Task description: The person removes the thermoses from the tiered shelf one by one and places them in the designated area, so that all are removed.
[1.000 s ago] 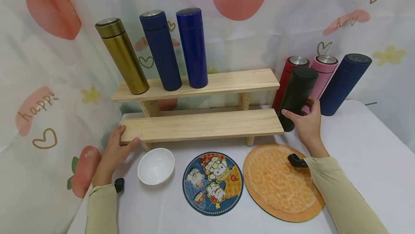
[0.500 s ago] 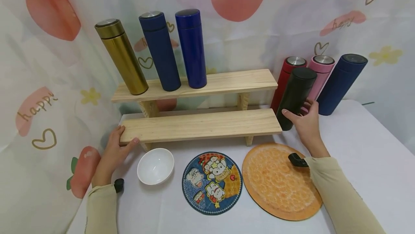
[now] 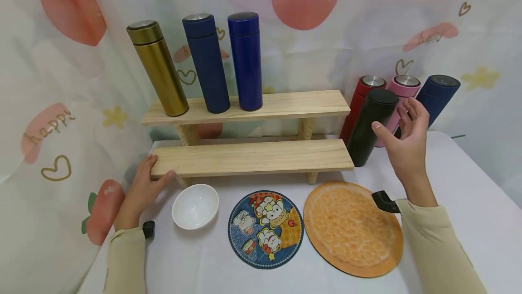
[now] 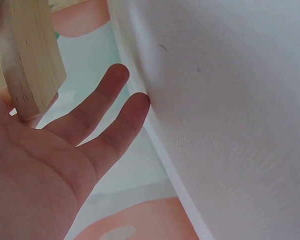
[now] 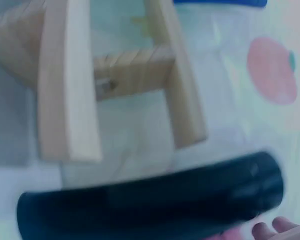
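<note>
At the left end of the two-tier wooden shelf, my left hand grips the lower board, thumb at the front and fingers round the end. The left wrist view shows two straight fingers of it below the board. My right hand is spread, holding nothing, just right of an upright black thermos flask. That flask stands on the table by the shelf's right end, before a red flask and a pink flask. A dark blue flask is partly hidden behind the right hand.
On the upper tier stand a gold flask, a navy flask and a glossy blue flask. In front lie a white bowl, a round cartoon mat and an orange round mat. A patterned cloth hangs behind.
My right hand has let go of the black flask and moved right and upward off it. The flask stays standing by the shelf. My left hand keeps its place.
</note>
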`<state>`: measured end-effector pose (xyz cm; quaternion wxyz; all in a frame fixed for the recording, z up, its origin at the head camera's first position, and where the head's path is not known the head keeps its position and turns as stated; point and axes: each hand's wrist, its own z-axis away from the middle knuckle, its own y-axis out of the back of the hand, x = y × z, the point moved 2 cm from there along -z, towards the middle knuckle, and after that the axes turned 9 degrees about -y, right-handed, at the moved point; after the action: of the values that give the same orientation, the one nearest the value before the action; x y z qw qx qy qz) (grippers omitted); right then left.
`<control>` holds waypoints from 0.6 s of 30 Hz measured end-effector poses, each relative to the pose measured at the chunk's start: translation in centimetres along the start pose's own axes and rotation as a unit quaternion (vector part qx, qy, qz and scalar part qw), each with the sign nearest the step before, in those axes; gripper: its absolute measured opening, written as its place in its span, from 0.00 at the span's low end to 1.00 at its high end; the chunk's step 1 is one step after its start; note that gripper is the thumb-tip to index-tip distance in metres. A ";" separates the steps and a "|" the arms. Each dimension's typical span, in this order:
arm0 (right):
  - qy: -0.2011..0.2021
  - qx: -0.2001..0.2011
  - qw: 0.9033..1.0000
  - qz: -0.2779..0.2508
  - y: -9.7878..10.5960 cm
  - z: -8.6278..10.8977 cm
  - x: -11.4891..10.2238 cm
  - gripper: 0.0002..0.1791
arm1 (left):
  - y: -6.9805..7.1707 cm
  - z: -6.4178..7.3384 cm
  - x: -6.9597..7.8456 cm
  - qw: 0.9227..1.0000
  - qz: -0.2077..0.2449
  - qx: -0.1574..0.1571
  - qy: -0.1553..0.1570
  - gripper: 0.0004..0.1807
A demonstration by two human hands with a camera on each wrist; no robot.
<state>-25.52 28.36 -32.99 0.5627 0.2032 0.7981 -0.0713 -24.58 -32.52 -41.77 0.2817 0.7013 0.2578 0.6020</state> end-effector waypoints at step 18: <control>0.091 -0.145 0.985 -0.034 -12.7 0.1 -6.7 0.49 | 0.2 -0.1 -0.1 1.000 -0.010 0.015 -0.013 0.52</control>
<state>-28.65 15.17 -28.33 0.5087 0.0980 0.8542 0.0453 -24.66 -32.66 -41.69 0.2804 0.7103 0.2697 0.5867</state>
